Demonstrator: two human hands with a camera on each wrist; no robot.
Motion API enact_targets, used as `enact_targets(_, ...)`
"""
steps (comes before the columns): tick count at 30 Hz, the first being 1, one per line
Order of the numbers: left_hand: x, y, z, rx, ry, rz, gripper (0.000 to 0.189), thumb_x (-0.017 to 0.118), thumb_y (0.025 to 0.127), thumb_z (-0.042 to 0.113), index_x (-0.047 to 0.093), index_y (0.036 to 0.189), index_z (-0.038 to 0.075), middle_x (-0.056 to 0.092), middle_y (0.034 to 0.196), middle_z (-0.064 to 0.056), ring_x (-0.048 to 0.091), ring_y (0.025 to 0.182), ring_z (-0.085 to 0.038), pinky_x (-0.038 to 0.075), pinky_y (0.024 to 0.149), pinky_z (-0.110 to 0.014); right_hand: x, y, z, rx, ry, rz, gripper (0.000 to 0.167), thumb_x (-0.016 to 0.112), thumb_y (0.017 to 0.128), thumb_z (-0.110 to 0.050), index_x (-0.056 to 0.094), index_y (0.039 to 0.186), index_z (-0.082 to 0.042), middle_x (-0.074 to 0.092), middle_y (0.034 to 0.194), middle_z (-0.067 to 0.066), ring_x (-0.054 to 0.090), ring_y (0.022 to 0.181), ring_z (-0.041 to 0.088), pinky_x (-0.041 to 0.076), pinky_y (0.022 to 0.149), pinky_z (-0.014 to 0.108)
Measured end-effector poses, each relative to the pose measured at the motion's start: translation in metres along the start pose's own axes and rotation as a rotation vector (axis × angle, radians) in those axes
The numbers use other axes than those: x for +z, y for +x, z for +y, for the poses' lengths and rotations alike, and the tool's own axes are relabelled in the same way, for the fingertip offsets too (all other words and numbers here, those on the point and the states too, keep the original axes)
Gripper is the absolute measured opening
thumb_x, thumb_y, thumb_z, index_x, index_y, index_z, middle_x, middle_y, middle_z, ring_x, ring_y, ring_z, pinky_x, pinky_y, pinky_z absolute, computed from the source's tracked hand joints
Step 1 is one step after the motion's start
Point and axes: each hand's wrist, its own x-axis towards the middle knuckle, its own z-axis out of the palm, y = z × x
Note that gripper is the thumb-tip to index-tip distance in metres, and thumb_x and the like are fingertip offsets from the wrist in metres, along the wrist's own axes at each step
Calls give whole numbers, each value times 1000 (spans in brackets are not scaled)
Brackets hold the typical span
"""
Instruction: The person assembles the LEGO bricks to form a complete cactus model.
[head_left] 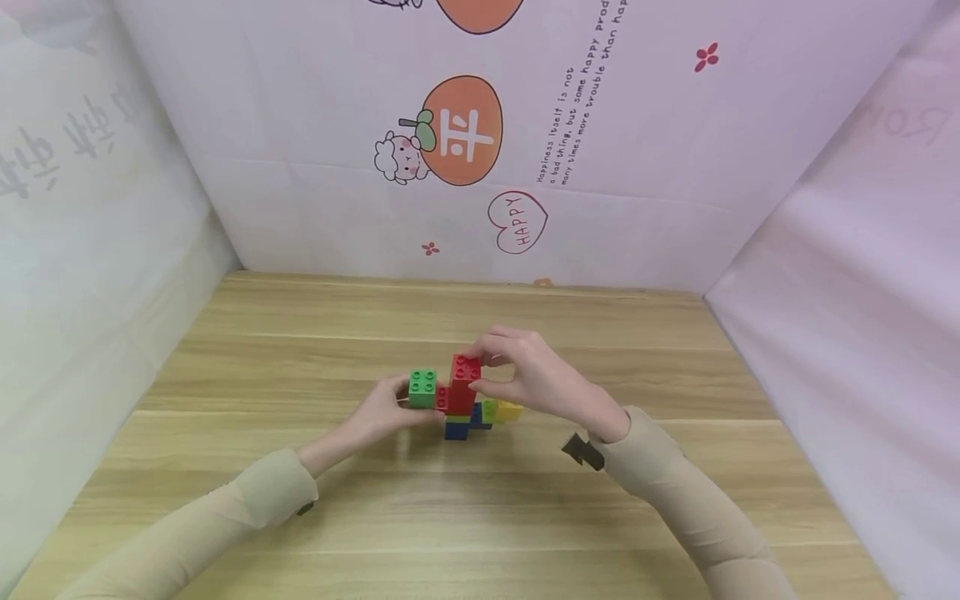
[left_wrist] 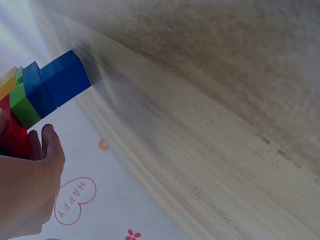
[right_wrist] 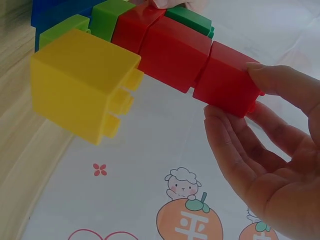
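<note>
A stack of toy building blocks stands on a blue block (head_left: 456,431), with a lime green layer and red blocks above. My right hand (head_left: 540,377) pinches the top red block (right_wrist: 222,77) between thumb and fingers; a narrow gap shows under part of it in the right wrist view. Around the lower red block (left_wrist: 15,132), my left hand (head_left: 378,411) grips the stack, fingers partly hidden. Left of the red column sits a green block (head_left: 422,388), raised above the table. Toward the right a yellow block (right_wrist: 75,92) juts out beside a lime green block (head_left: 489,410).
The wooden table (head_left: 450,517) lies under the stack. A white printed sheet (head_left: 337,225) rises behind it, and white sheets (head_left: 862,317) stand at both sides. A dark bracket-like piece (head_left: 583,452) shows at the right cuff.
</note>
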Motion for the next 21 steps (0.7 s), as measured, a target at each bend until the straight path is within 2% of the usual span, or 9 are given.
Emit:
enact_targets(6, 0, 0, 1, -10, 2, 1, 55, 81, 80, 22, 61, 128, 6, 69, 125, -13, 66, 115, -28, 53, 104, -46, -1, 2, 1, 0, 3, -12, 25, 78, 81, -5, 69, 105, -3, 72, 102, 8, 72, 96, 19, 62, 85, 34)
enact_targets(14, -2, 1, -1, -6, 47, 24, 56, 82, 80, 24, 61, 127, 3, 70, 122, -15, 67, 110, -27, 54, 100, -44, -3, 6, 0, 43, 3, -31, 24, 77, 82, -6, 70, 104, -5, 73, 101, 5, 71, 94, 17, 62, 86, 33)
enact_targets(21, -1, 1, 0, -11, 38, 18, 55, 82, 80, 23, 61, 127, 5, 70, 122, -14, 68, 110, -26, 55, 100, -43, -4, 8, 1, 32, -27, -41, 24, 78, 81, -9, 71, 104, -6, 72, 98, 2, 71, 90, 15, 62, 82, 27)
